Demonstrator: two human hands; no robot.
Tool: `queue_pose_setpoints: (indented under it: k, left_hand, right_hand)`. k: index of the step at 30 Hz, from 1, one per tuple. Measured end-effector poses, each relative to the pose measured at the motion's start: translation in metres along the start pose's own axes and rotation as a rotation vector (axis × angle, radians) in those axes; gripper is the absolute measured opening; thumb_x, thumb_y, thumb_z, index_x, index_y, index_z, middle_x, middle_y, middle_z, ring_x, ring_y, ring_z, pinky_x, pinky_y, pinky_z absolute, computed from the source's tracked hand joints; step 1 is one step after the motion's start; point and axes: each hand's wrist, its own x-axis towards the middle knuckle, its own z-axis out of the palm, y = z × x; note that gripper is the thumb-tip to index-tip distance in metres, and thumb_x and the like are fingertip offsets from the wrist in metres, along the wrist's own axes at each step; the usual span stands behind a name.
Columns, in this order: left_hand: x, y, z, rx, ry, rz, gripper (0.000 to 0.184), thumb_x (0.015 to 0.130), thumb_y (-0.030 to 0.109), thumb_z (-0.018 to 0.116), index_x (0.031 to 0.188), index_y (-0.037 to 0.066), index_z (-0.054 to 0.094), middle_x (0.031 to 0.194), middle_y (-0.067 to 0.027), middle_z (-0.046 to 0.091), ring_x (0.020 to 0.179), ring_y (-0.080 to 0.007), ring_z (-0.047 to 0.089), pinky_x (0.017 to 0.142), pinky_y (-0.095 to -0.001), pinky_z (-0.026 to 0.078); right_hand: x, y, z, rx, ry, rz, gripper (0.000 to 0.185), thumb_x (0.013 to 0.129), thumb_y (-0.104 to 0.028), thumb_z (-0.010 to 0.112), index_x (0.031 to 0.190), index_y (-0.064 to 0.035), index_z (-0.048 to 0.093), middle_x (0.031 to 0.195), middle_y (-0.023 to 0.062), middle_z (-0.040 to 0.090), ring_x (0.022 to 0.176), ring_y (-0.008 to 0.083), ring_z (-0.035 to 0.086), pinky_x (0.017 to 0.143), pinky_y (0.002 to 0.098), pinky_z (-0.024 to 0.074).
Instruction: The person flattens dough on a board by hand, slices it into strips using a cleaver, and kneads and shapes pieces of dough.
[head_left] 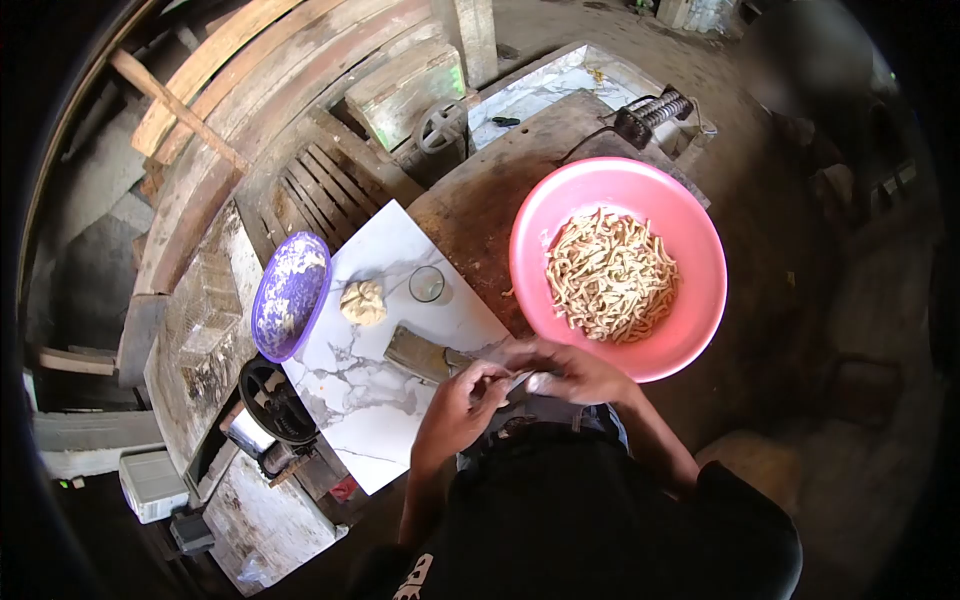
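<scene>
Dough lies apart; left hand and right hand curl half-closed, contents unclear.

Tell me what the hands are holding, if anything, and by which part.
The left hand and right hand come together, seemingly around something small; what it is, and by which part it is held, cannot be told.

Your two-o'clock basin: smooth, glossy pink plastic
Your eleven-o'clock slab: smooth, marble-patterned, with a sheen
Your twelve-o'clock bench: rough, matt wood
</scene>
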Motion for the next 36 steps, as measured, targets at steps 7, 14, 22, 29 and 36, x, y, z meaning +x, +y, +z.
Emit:
queue_pose_setpoints:
  k: [7,14,22,29,36]
  left_hand:
    - [0.031,0.012,0.039,0.066,0.136,0.025,0.024,0.088,0.015,0.068,0.106,0.001,0.063,0.091,-0.0111,0.069,0.077,-0.0193,0.066,0.07,-0.0314,0.051]
    - [0.048,0.013,0.061,-0.215,0.16,-0.047,0.03,0.088,0.006,0.067,0.115,-0.003,0.056,0.096,-0.0107,0.066,0.09,-0.0137,0.064,0.081,-0.0271,0.051]
    - [0.072,0.009,0.09,-0.595,0.035,-0.041,0.025,0.095,0.005,0.058,0.117,-0.005,0.054,0.106,-0.013,0.065,0.101,-0.0171,0.063,0.091,-0.0298,0.049]
    - [0.083,0.017,0.101,-0.672,-0.044,-0.01,0.03,0.096,0.003,0.056,0.124,-0.005,0.05,0.12,-0.0167,0.062,0.115,-0.0214,0.058,0.1,-0.0302,0.044]
    - [0.069,0.011,0.08,-0.149,0.117,-0.062,0.044,0.094,0.022,0.062,0.13,-0.002,0.052,0.117,-0.0221,0.064,0.104,-0.0235,0.066,0.087,-0.0332,0.052]
  right_hand:
    - [-0.022,-0.001,-0.034,-0.435,0.084,0.066,0.031,0.087,-0.006,0.06,0.118,-0.0027,0.06,0.099,0.0192,0.066,0.093,0.0253,0.064,0.08,0.0365,0.0496]
    - [-0.065,0.004,-0.136,-0.705,0.637,0.529,0.038,0.088,-0.011,0.059,0.125,-0.0004,0.058,0.118,0.0252,0.062,0.11,0.0356,0.061,0.091,0.0396,0.0493]
    - [-0.082,0.017,-0.158,-0.67,0.688,0.297,0.049,0.091,-0.012,0.06,0.137,-0.0023,0.047,0.135,0.0202,0.053,0.124,0.0303,0.051,0.103,0.0384,0.0425]
    - [-0.049,0.034,-0.1,0.2,0.126,0.014,0.044,0.09,-0.003,0.062,0.133,-0.0011,0.052,0.124,0.0102,0.062,0.106,0.018,0.06,0.093,0.0329,0.0485]
    - [-0.065,0.042,-0.142,0.049,0.21,0.045,0.031,0.088,-0.003,0.063,0.119,0.0001,0.062,0.111,0.01,0.065,0.1,0.0149,0.06,0.085,0.0307,0.0495]
